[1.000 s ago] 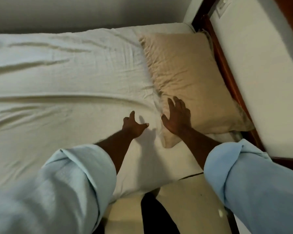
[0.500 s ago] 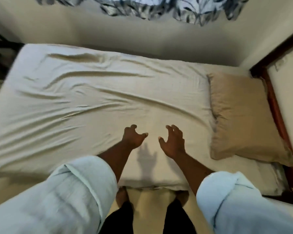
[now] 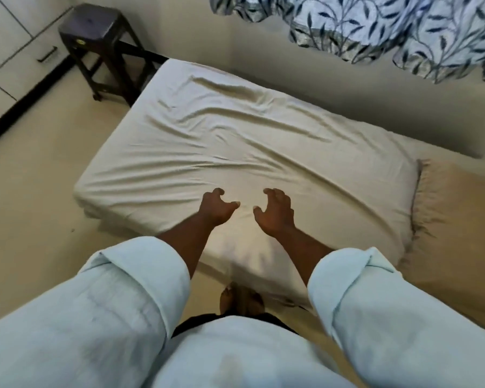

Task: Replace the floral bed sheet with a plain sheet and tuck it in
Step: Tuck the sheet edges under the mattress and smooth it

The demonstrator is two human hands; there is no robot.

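Cream sheet [image 3: 235, 141] wrinkled; dark stool [image 3: 95, 26] nearby.

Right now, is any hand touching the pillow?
No: the left hand and the right hand are over the plain sheet, with bare sheet between them and the pillow.

The head camera looked steeply down across the bed [image 3: 263, 141] from its near long side; wide, close over it.

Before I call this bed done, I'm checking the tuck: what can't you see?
Head view:
Near right corner of the sheet: hidden by the right sleeve.
Far edge of the sheet: lost in shadow by the wall.
The pillow: cut off by the right edge.
The floral cloth: cut off by the top edge.
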